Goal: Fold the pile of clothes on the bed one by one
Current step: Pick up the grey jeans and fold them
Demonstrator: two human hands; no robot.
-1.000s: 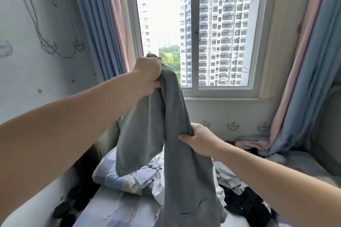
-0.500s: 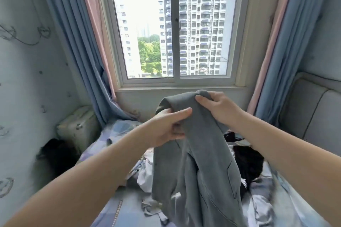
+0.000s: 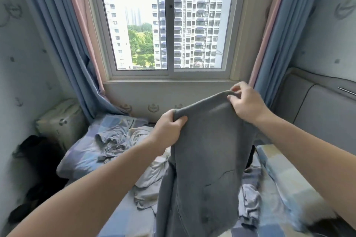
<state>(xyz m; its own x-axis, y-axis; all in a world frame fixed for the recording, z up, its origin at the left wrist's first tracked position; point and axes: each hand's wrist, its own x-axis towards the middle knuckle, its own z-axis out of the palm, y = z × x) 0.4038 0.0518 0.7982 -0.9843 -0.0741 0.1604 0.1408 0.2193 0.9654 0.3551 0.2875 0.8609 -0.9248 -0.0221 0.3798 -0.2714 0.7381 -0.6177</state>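
A grey garment (image 3: pixel 204 159) hangs in the air over the bed, held by its top edge. My left hand (image 3: pixel 168 131) grips the left corner of that edge. My right hand (image 3: pixel 245 103) pinches the right corner, higher and further back. The cloth drops down between my arms and hides part of the pile. On the bed behind it lies a pile of crumpled clothes (image 3: pixel 123 138): pale grey and white pieces at the left and middle, a bluish piece (image 3: pixel 249 196) at the right, something black (image 3: pixel 250 158) behind the grey garment.
The bed (image 3: pixel 279 184) has a checked blue and cream sheet and a pillow (image 3: pixel 77 158) at the left. A window with blue and pink curtains faces me. A pale case (image 3: pixel 57 119) and dark things stand at the left wall. A padded headboard (image 3: pixel 323 115) is at the right.
My hands have moved apart along the garment's top edge and spread it out; a second ago the left hand held it high and the right hand gripped it lower. The view has tilted down.
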